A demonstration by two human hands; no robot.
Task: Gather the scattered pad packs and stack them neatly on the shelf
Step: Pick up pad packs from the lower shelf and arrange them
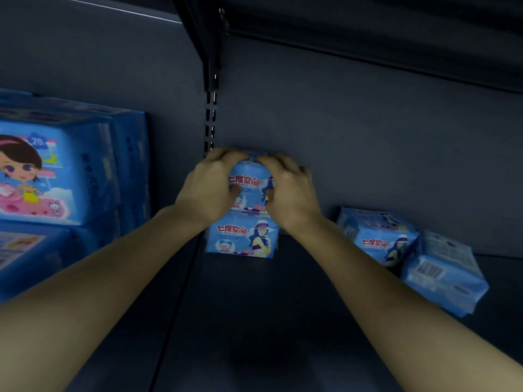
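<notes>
Two light-blue pad packs are stacked at the back of the dark shelf [254,321], beside the slotted upright. The lower pack [242,239] stands on the shelf floor. On top of it sits the upper pack [249,188], gripped from both sides: my left hand [208,188] curls round its left edge and top, my right hand [288,190] round its right edge and top. Two more packs of the same kind lie loose to the right, one leaning against the back wall [376,236] and one lying barcode-up [444,273] in front of it.
Larger blue packs with a cartoon girl [51,176] are stacked in the neighbouring bay on the left, past a divider line. A shelf board [368,24] hangs overhead. The slotted upright [210,117] runs up the back wall.
</notes>
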